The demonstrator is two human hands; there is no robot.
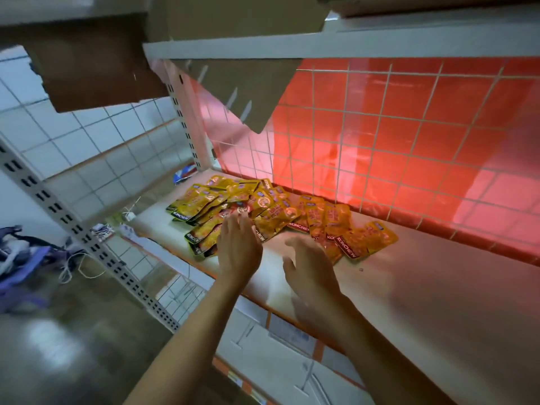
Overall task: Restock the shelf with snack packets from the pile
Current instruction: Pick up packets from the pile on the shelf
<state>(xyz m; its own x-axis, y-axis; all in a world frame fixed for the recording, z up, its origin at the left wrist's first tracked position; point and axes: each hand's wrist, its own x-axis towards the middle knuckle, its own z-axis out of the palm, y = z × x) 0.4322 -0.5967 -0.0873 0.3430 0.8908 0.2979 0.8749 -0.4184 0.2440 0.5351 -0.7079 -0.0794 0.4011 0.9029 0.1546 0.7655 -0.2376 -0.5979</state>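
The left hand [240,249] is held open, fingers straight and close together, their tips at the near edge of the pile of snack packets [230,204]; whether contact is made cannot be told. The right hand [311,268] is spread open near it, apart from it, with fingers loosely bent and nothing held; it is blurred. Both forearms are stretched forward over the front edge of the shelf [409,293]. The pile is spread along the shelf's back edge toward its left end, yellow packets left, orange ones right, beside the wire grid [380,135].
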